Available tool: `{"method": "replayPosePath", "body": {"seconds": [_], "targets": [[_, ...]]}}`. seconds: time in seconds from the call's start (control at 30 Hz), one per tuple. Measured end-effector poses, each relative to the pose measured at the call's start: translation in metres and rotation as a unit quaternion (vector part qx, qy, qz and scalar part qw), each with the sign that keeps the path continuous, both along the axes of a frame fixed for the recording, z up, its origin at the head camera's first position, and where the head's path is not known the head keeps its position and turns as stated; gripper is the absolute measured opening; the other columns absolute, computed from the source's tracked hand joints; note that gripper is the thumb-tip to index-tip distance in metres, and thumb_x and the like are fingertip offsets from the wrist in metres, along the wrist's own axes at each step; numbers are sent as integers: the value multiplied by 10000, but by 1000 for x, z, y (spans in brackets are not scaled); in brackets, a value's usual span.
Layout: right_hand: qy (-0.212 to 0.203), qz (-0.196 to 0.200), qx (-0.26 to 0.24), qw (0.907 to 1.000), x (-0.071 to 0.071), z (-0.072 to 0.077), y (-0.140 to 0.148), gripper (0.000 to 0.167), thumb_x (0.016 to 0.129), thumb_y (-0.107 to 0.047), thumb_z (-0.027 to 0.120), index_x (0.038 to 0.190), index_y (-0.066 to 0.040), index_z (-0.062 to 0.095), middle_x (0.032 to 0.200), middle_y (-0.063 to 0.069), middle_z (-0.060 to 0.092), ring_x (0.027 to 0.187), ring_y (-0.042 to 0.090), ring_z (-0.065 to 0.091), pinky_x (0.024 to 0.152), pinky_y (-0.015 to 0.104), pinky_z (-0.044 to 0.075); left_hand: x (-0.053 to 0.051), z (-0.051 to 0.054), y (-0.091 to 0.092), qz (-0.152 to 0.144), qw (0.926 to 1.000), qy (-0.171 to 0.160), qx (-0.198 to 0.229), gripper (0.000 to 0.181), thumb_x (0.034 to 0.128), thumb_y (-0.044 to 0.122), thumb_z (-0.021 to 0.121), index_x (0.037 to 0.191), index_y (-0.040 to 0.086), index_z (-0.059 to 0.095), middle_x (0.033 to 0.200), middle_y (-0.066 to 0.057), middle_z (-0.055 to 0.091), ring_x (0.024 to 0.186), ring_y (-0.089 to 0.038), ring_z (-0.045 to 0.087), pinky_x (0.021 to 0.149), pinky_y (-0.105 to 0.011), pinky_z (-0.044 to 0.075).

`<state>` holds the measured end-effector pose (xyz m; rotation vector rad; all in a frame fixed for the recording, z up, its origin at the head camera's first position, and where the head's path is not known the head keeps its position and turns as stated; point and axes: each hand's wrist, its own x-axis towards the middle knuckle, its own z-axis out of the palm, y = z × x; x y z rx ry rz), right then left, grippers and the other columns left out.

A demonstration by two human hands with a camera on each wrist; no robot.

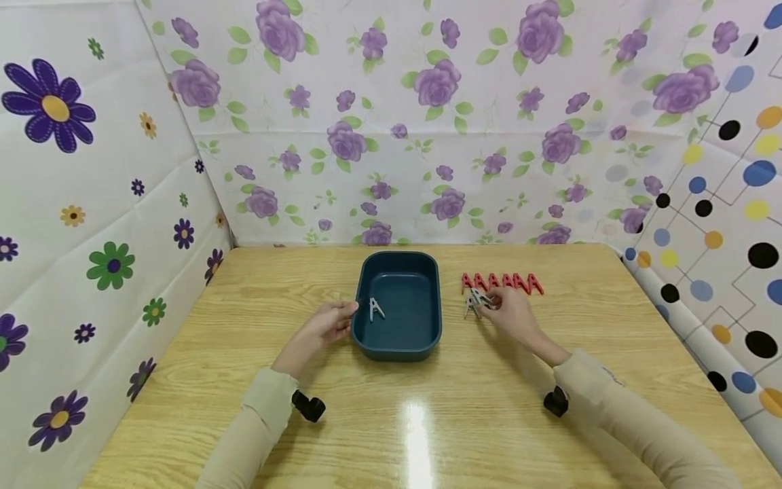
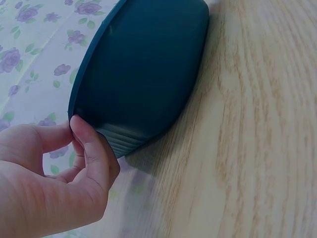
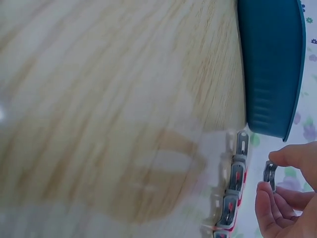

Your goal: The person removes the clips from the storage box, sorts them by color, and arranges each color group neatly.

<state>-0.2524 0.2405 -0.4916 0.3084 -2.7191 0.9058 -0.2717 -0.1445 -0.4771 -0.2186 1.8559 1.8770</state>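
Note:
A dark teal plastic bin [image 1: 397, 354] stands mid-table, with one grey clothespin [image 1: 372, 310] lying inside near its left wall. My left hand [image 1: 324, 324] pinches the bin's left rim between thumb and fingers, as the left wrist view also shows. To the right of the bin, my right hand [image 1: 514, 318] pinches another grey clothespin [image 3: 270, 174] by thumb and fingertips, held above the table. Below it, several grey clothespins [image 3: 237, 176] stand in a row, mostly hidden by the hand in the head view. A row of red clothespins [image 1: 493, 281] lies just behind.
The wooden table [image 1: 489, 421] meets a flower-printed cloth [image 1: 391, 156] at the back. Patterned sheets also hang along the left and right sides. Black wrist cameras sit on both sleeves.

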Motion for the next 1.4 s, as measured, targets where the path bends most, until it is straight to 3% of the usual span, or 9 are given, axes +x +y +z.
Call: {"method": "replayPosePath", "body": {"seconds": [0.17,0.43,0.83,1.03,1.4], "targets": [[8,-36,-9,10000,0,0,5,201,840,-154,751,940,15,709,741,96,673,596,136,545,540,252,416,0,-1,0,34,10000,12,31,426,999,205,539,1333,-50,468,797,32,616,643,-53,556,619,-181,476],[-275,-151,-179,9993,2,1,13,263,865,-161,724,1040,34,696,831,144,701,602,138,578,522,260,440,0,-1,0,39,10000,7,-10,433,1002,203,536,1346,-49,463,797,30,609,647,-55,553,627,-185,479],[-79,-267,-77,9996,6,3,23,273,834,-179,761,1018,17,712,836,147,709,657,166,619,605,325,506,0,-1,-2,-28,10000,30,38,441,1001,213,541,1346,-49,465,822,24,618,668,-61,558,613,-176,478],[-176,-378,-60,9991,9,5,29,336,825,-180,771,1074,32,696,873,168,708,661,177,610,587,306,487,0,-1,-2,-86,9999,20,59,446,1004,216,535,1348,-57,459,807,23,612,653,-58,549,618,-176,476],[-308,-609,-33,9977,10,2,40,295,827,-201,770,1001,26,698,834,153,696,700,220,628,628,365,509,0,-4,-3,-84,9999,5,129,443,1005,219,535,1348,-51,458,821,27,608,674,-63,547,638,-186,472]]}}
